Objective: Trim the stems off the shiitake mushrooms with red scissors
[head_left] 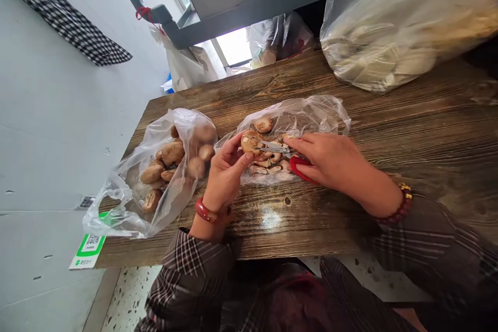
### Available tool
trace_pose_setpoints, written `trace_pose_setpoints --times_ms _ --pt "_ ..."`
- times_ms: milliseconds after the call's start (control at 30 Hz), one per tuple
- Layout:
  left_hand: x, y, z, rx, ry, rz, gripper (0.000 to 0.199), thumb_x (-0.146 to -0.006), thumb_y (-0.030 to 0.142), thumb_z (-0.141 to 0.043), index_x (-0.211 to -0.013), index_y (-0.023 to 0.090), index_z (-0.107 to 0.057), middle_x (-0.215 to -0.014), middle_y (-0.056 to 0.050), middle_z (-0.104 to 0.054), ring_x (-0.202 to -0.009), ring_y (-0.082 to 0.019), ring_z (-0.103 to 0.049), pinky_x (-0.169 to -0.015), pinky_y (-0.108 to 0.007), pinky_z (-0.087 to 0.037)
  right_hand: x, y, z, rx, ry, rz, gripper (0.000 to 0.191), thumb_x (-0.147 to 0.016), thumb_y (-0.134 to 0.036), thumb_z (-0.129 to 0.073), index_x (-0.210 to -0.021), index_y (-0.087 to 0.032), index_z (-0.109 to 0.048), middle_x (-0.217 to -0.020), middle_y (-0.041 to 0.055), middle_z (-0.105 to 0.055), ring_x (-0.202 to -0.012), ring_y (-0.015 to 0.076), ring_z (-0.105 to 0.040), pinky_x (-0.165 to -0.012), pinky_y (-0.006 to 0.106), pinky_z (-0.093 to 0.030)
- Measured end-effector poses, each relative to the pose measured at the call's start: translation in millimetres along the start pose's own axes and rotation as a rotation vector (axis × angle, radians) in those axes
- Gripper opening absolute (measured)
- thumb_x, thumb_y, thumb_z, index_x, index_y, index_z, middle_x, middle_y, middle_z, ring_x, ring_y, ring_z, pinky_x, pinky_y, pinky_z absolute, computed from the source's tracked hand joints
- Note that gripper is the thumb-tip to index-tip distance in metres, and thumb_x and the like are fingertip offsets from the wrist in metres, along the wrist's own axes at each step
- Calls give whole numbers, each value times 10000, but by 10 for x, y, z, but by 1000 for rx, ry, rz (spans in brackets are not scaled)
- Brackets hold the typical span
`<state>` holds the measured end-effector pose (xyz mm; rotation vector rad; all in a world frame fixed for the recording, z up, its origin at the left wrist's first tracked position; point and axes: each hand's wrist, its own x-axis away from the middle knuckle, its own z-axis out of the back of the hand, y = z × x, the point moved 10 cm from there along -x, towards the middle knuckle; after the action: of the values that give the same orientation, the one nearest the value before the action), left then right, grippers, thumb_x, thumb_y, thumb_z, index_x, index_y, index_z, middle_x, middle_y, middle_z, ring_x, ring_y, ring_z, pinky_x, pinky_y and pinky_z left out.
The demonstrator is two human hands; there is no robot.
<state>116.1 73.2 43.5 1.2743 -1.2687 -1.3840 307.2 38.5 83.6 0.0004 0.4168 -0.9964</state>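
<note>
Between the thumb and fingers of my left hand (226, 174) is a brown mushroom (251, 142), its underside partly showing. My right hand (330, 160) is closed round the red handles of a pair of scissors (299, 168). The scissors' blades are parted and reach the right side of the mushroom. Beneath both hands a clear plastic bag (327, 109) lies spread on the table, with cut mushroom pieces (272, 168) and another mushroom (263, 124) on it. To the left, an open plastic bag (132, 218) holds several whole brown mushrooms (172, 153).
The dark wooden table (295, 228) has a green and white QR card (88, 249) at its left corner. At the back right sits a large plastic bag of pale food (389, 57). A grey metal frame (249, 13) stands behind the table, beside a white wall (42, 124).
</note>
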Motion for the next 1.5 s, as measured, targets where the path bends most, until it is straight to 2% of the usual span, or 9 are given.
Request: trace_pose_setpoints --times_ms 233,500,633,767,867,1000,1200,1367,1500 --pt "-7 -47 -11 -39 10 -29 496 -826 362 -853 -1293 257 -722 -1265 -68 -761 -1107 -225 -740 -988 -409 -630 -23 -9 -96 -35 -53 -17 330 -950 -274 -669 -1269 -198 -706 -1084 97 -782 -914 250 -703 -705 337 -468" --pt "-3 -49 -92 51 -35 19 501 -810 366 -870 -1269 225 -728 -1148 -70 -778 -948 -202 -753 -829 -343 -657 -27 -6 -170 11 -198 -59 279 -1011 -324 -578 -1216 -206 -726 -1051 94 -801 -864 244 -712 -631 327 -359" --pt "-11 -31 -117 114 -70 35 560 -844 373 -844 -1374 310 -677 -1148 -49 -753 -848 -150 -711 -644 -223 -590 -22 -22 -119 3 -152 -40 318 -1016 -342 -574 -1274 -215 -712 -1107 106 -794 -891 253 -716 -646 326 -363" --pt "-21 -38 -52 158 -9 52 450 -855 379 -831 -1288 294 -748 -1094 -40 -743 -738 -97 -612 -557 -170 -489 -11 -48 -72 -4 -99 -22 362 -999 -316 -601 -1333 -213 -698 -1076 103 -791 -890 253 -714 -662 328 -390" --pt "-23 -59 -5 169 40 65 393 -859 385 -819 -1231 267 -776 -1207 -56 -736 -809 -114 -619 -572 -173 -485 -6 -84 -16 -5 -49 12 356 -984 -287 -622 -1318 -202 -711 -1069 101 -787 -889 235 -708 -686 322 -413" --pt "-20 -91 51 192 75 82 411 -855 425 -817 -1216 234 -769 -1195 -67 -754 -846 -135 -663 -609 -191 -525 5 -87 47 -10 -7 29 348 -966 -284 -657 -1297 -200 -726 -1050 94 -793 -870 224 -709 -673 314 -431" --pt "0 -127 45 279 57 154 479 -861 516 -798 -1208 196 -716 -1119 -76 -778 -879 -206 -772 -793 -358 -663 12 -68 98 6 16 43 363 -954 -241 -659 -1307 -182 -722 -1040 98 -800 -874 231 -730 -682 322 -472" --pt "25 -160 -54 253 1 213 478 -868 531 -782 -1207 197 -735 -981 -63 -794 -765 -221 -783 -677 -347 -668 11 -102 61 12 14 74 358 -955 -250 -677 -1304 -184 -720 -1115 109 -795 -935 247 -735 -724 338 -500" --pt "28 -165 -89 214 -22 212 513 -859 551 -783 -1217 188 -738 -985 -75 -800 -741 -223 -777 -645 -351 -662 5 -99 6 9 -10 59 333 -954 -251 -682 -1278 -187 -723 -1104 102 -789 -922 246 -721 -725 341 -490"
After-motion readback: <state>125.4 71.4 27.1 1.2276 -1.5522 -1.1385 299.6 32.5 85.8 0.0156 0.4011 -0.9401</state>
